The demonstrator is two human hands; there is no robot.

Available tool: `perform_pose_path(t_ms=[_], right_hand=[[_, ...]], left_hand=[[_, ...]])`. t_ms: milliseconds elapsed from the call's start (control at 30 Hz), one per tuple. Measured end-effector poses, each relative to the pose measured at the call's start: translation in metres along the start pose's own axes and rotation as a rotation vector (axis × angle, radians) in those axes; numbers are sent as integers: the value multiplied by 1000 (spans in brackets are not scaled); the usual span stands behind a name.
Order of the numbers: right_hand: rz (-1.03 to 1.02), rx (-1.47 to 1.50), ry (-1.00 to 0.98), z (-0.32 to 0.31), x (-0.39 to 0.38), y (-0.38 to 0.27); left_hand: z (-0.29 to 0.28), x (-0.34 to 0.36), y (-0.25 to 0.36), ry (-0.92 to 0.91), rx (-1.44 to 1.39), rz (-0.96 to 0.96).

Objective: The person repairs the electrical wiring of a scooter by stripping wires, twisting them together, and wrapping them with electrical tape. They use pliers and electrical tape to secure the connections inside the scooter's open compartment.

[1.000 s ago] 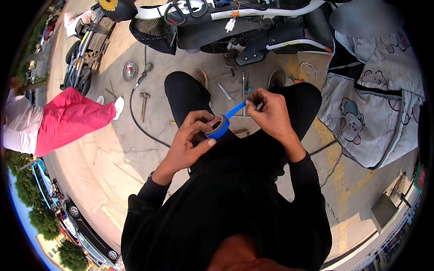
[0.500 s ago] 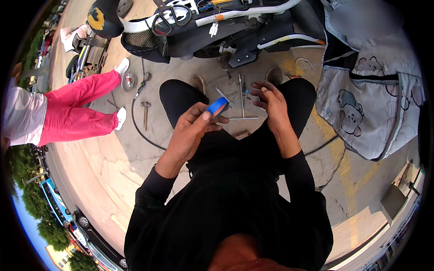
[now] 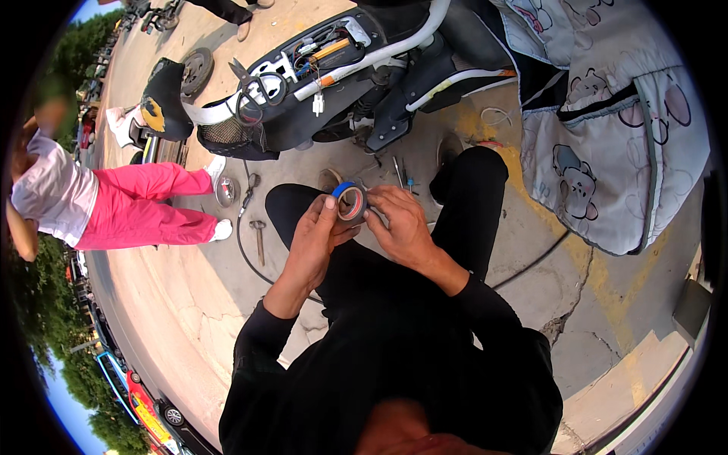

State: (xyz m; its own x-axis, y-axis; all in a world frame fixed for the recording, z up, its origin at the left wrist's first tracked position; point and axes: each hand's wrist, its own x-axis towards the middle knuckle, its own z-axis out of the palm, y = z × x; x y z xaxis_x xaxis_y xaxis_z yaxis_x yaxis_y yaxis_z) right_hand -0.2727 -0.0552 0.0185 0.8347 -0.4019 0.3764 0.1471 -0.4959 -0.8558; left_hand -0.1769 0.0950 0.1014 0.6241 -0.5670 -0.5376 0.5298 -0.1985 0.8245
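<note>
My left hand (image 3: 309,241) holds a roll of tape (image 3: 343,188) between thumb and fingers, above my knees. Its rim is blue on one side and dark grey on the other; I cannot tell whether this is one roll or two together. From the right, my right hand (image 3: 402,226) meets the roll, thumb and fingertips closed at its grey edge. Beyond my hands a scooter (image 3: 303,133) has its upper compartment uncovered, with wires and a white plug (image 3: 318,102) exposed. Black-handled scissors (image 3: 246,97) rest on its left end.
On the ground at left lie a hammer (image 3: 259,241), a black hose (image 3: 241,235) and a metal bowl (image 3: 225,191). A screwdriver (image 3: 410,183) lies past my knees. A person in pink trousers (image 3: 152,205) stands left. A quilted cover (image 3: 614,152) hangs at right.
My right hand has moved left and now touches the tape roll, which has turned to show its ring opening. The view has shifted, showing more of the scooter.
</note>
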Motion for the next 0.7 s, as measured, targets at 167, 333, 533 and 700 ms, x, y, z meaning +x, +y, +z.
perform_pose_path(t_ms=[167,333,533,700], right_hand=[[132,32,-60,-2,0,7],[146,-45,-182,-16,8,11],[-34,-103,-73,-41,41,9],[-126,-125,1,-71,79,-10]], left_hand=[[-1,12,20,-6,261,-95],[7,9,26,-170,849,284],[33,16,59,-92,1375,654],[48,25,91,-58,1464,797]])
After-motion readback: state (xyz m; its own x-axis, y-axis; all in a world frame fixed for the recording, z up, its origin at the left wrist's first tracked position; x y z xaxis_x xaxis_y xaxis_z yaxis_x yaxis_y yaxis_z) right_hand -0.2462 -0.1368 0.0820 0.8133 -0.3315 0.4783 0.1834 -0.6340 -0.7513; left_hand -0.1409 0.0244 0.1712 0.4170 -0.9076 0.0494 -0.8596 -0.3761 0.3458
